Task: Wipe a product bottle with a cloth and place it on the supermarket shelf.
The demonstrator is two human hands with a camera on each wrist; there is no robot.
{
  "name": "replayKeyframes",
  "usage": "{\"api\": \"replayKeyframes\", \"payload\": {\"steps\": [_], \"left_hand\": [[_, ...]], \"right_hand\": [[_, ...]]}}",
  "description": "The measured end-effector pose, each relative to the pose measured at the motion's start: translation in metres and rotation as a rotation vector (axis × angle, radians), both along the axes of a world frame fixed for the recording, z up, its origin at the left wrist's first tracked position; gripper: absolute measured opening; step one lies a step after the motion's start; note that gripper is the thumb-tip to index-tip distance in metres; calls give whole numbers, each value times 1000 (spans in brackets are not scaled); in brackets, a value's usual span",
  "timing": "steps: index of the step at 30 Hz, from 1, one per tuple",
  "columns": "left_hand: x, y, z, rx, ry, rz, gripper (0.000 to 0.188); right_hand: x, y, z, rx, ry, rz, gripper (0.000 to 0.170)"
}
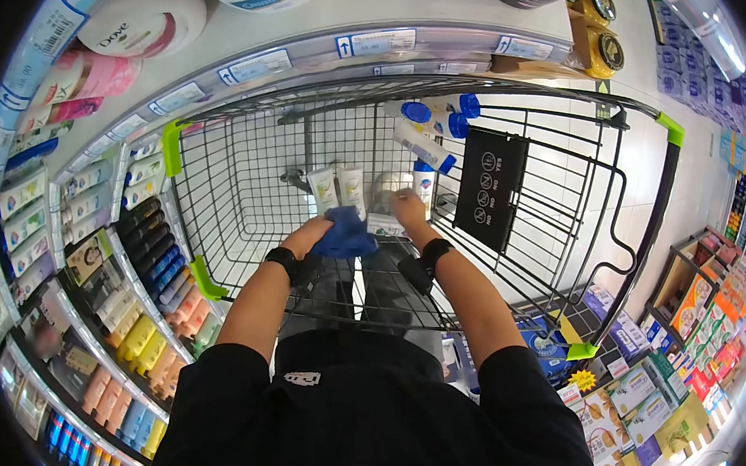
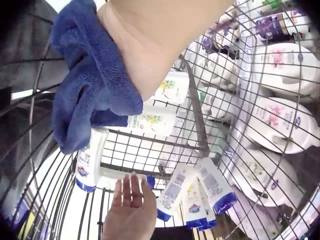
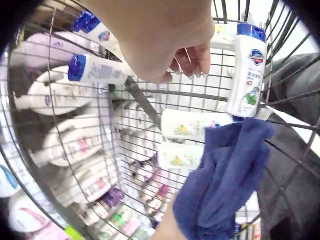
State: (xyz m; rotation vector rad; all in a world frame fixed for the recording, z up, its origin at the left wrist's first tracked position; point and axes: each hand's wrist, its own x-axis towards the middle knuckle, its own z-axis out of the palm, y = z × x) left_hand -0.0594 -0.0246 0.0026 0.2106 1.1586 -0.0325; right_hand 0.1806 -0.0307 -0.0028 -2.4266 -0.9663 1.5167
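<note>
My left hand (image 1: 307, 236) grips a dark blue cloth (image 1: 344, 233), which hangs in loose folds inside the shopping cart (image 1: 259, 171). Bare and holding nothing, my right hand (image 1: 406, 211) hovers over the cart with fingers loosely bent; the right wrist view shows its fingertips (image 3: 192, 62) in the air above the mesh. Close to it stands a white bottle with a blue cap (image 3: 248, 70). Two white bottles with yellow flower prints (image 3: 185, 124) lie beside the cloth. More white blue-capped bottles (image 2: 215, 186) lean together at the other side, near my right hand in the left wrist view.
Shelves of large white pump bottles (image 2: 283, 125) run along the cart's far side. To the left are racks of coloured bottles (image 1: 144, 338). A black sign panel (image 1: 490, 190) is fixed in the cart's right part. Boxed goods (image 1: 631, 402) stand at the right.
</note>
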Motion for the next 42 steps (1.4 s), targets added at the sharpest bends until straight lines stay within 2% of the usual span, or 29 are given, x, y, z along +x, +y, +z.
{"api": "replayKeyframes", "payload": {"steps": [1,3,4,7,10,12,14,16,19,22,24,26,27,28,29,31,34,36,38,39,41,42], "left_hand": [[-1,-2,0,64,-33,17,52],[12,7,7,201,25,-139,60],[24,16,17,269,53,-219,65],[51,32,32,413,375,-438,66],[51,29,-7,341,425,-459,78],[43,12,-48,241,296,-330,79],[36,8,-56,158,197,-213,80],[33,9,-40,93,119,-109,81],[31,13,-21,-22,9,24,79],[26,15,-6,-105,-60,146,71],[12,-9,-37,409,-180,-30,50],[5,-16,-47,619,-242,-116,39],[5,-15,-43,574,-247,-112,37],[9,-11,-33,445,-231,-62,37],[13,-7,-22,319,-207,-7,37],[29,11,19,-93,-113,186,42],[31,8,47,86,-126,173,39],[24,8,61,-37,-236,310,38],[17,18,100,-160,-349,379,36],[2,6,69,-171,-422,415,44],[11,28,166,-92,-613,469,57],[13,29,186,-99,-704,468,61]], "right_hand": [[-6,-6,-9,-3,12,55,38],[-19,-16,-24,-8,39,160,40],[-24,-15,-25,-46,93,156,45],[-41,-23,-53,-88,233,35,52],[-54,-27,-69,79,244,-2,55],[-56,-23,-74,84,277,-15,57],[-61,-18,-73,66,319,-42,59],[-61,-13,-65,24,361,-83,61],[-55,-5,-72,-209,648,-152,62],[-52,4,-47,-375,704,-366,60],[-50,10,-30,-358,706,-383,52],[-46,24,-3,-392,718,-330,48],[-43,39,28,-433,729,-269,47],[-42,48,47,-475,737,-208,47],[-44,41,36,-406,782,-213,45],[-50,26,9,-259,869,-222,40],[-34,33,30,-148,795,32,38],[-22,39,64,-119,910,-33,42],[-16,38,100,-73,945,-113,47],[-15,37,126,-26,953,-146,47],[-15,36,191,81,958,-193,49],[-16,31,217,141,1003,-235,50]]}}
